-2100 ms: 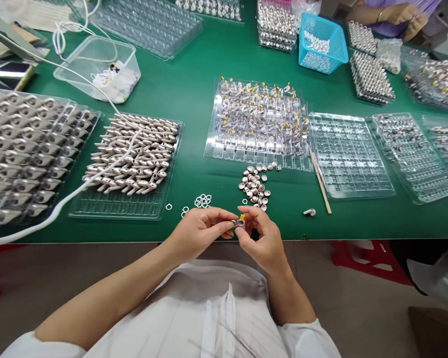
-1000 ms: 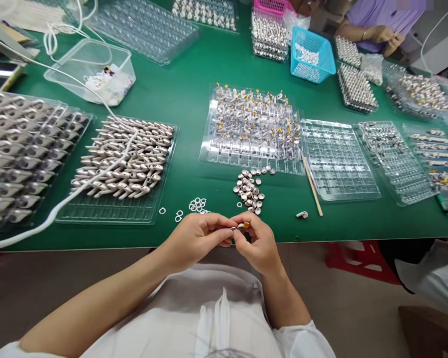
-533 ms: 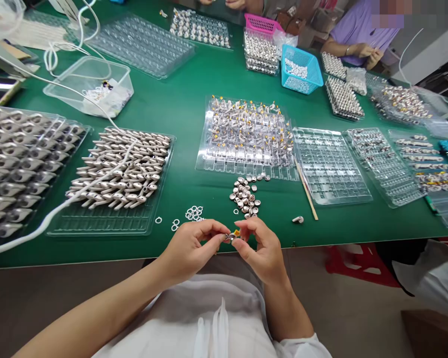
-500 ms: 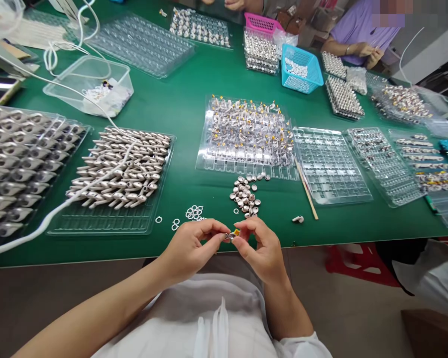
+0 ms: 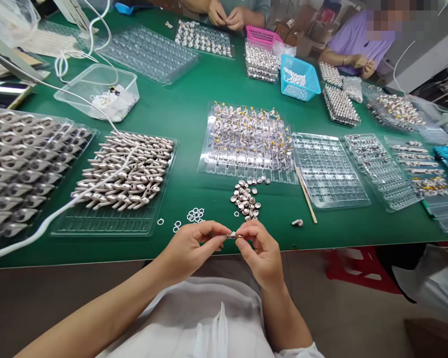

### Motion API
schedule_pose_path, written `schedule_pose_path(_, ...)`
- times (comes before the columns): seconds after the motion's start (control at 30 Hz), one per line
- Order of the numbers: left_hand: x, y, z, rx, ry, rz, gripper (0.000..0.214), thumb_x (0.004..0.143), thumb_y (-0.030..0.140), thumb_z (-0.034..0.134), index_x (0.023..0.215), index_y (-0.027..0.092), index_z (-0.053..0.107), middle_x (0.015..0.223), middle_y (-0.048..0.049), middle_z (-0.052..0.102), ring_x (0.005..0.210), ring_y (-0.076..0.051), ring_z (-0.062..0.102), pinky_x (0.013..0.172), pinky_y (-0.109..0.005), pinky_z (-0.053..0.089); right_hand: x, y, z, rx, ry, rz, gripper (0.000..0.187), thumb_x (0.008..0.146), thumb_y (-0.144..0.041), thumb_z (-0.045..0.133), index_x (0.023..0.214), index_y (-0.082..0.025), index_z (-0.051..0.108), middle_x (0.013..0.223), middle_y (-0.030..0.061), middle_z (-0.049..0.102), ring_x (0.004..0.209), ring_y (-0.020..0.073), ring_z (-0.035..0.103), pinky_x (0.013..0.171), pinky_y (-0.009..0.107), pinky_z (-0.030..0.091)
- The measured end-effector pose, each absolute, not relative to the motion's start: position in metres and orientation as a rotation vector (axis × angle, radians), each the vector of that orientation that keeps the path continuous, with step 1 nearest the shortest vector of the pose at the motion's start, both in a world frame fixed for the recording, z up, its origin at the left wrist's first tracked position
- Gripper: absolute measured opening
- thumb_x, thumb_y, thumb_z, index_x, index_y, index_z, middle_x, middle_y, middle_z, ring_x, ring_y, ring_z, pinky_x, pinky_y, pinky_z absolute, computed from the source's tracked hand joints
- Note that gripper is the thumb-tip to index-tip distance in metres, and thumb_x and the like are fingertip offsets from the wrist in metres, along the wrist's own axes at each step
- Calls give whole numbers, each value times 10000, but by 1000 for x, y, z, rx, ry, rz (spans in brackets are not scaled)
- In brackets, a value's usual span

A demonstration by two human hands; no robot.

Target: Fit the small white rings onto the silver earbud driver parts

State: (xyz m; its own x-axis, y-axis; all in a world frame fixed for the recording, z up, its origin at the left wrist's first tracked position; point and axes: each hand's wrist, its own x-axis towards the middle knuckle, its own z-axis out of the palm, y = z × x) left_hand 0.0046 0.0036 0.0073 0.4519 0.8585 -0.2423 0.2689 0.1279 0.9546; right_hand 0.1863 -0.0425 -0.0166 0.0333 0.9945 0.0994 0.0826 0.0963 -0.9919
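My left hand (image 5: 196, 246) and my right hand (image 5: 260, 251) meet at the near table edge, pinching a small silvery metal part (image 5: 232, 235) between their fingertips. Much of that part is hidden by the fingers. Just beyond them lies a heap of small round metal caps (image 5: 245, 200). Several white rings (image 5: 196, 215) are scattered on the table to the left of the caps. A clear tray with small parts bearing yellow tabs (image 5: 250, 134) stands farther back. One loose whitish metal piece (image 5: 297, 223) rests to the right of my hands.
A tray of tapered metal pieces (image 5: 125, 171) is at left, crossed by a white cable (image 5: 56, 214). A thin wooden stick (image 5: 306, 196) lies beside a clear tray (image 5: 330, 171). Farther back are a blue basket (image 5: 300, 79) and a clear tub (image 5: 97, 89). Two people work across the table.
The part between my fingertips has turned, and its yellow bit no longer shows. My hands stay nearly in place. The view has tilted slightly, showing more of a co-worker's hands at the top.
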Motion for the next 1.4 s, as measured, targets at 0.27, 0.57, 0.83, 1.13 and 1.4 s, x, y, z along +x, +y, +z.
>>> schedule_pose_path(0.27, -1, 2, 13, 1423, 1049, 588, 228, 888, 363, 567, 893, 193, 719, 866, -35, 702, 776, -147, 631, 695, -219, 500, 184, -47, -18, -1233, -1066, 1239, 72, 862, -247, 644, 900, -218, 698, 847, 23, 618, 703, 127, 583, 622, 248, 489)
schedule_pose_path(0.57, 0, 0, 5, 958, 870, 590, 235, 831, 358, 664, 945, 153, 649, 722, -20, 670, 648, -124, 607, 647, -233, 519, 173, -43, -27, -1075, -871, 1291, 83, 804, -266, 703, 865, -210, 694, 829, 8, 627, 646, 112, 610, 599, 241, 531)
schedule_pose_path(0.83, 9, -9, -2, 1239, 1014, 695, 210, 805, 318, 689, 948, 164, 679, 840, -46, 690, 766, -159, 649, 715, -256, 550, 167, -44, -24, -1129, -984, 1108, 44, 825, -219, 666, 869, -214, 664, 807, 8, 627, 671, 114, 601, 593, 224, 513)
schedule_pose_path(1.13, 8, -11, -4, 1633, 1047, 897, 87, 811, 179, 662, 891, 182, 696, 774, -8, 707, 697, -115, 654, 673, -186, 532, 168, -47, -30, -1026, -1156, 887, 139, 852, -143, 637, 946, -245, 646, 861, 42, 667, 825, 176, 653, 701, 320, 565)
schedule_pose_path(1.4, 11, -11, 4, 1429, 1036, 898, 138, 770, 203, 697, 902, 165, 683, 848, -42, 719, 765, -146, 690, 725, -214, 584, 173, -49, -33, -1022, -1250, 783, 230, 832, -106, 662, 962, -296, 671, 932, 40, 654, 871, 179, 635, 721, 337, 566)
